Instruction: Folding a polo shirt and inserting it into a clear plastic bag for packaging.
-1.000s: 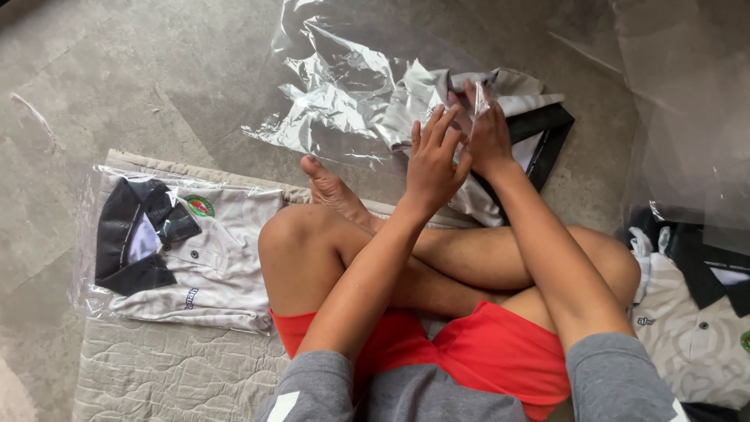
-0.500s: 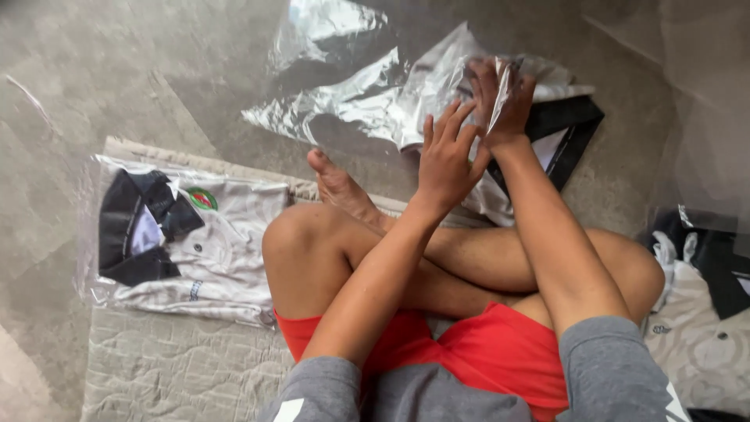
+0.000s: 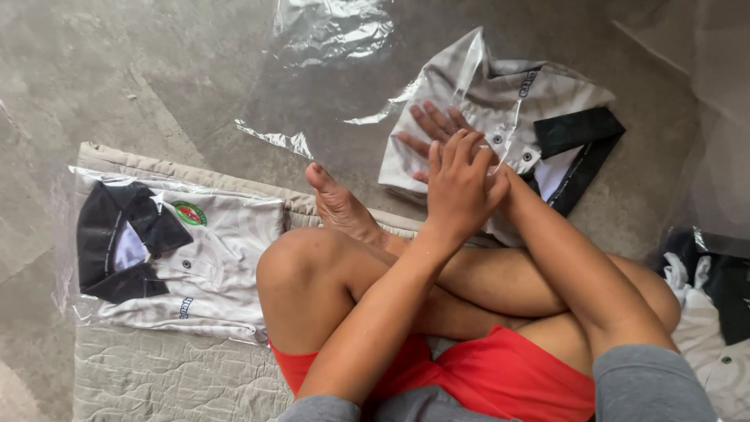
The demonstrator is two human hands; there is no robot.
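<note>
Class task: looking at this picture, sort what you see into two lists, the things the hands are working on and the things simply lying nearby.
In hand:
folded white shirt with dark collar, under both hands
clear plastic bag around it
left hand, laid over the right
right hand, flat on the shirt

Lying about:
bagged shirt on the quilted mat
more shirts at the right edge

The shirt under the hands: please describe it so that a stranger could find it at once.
On the grey floor, past the bare foot, lies a folded white shirt with a black collar, half in a clear bag. Unlike the bagged shirt on the mat, both hands press on it.
</note>
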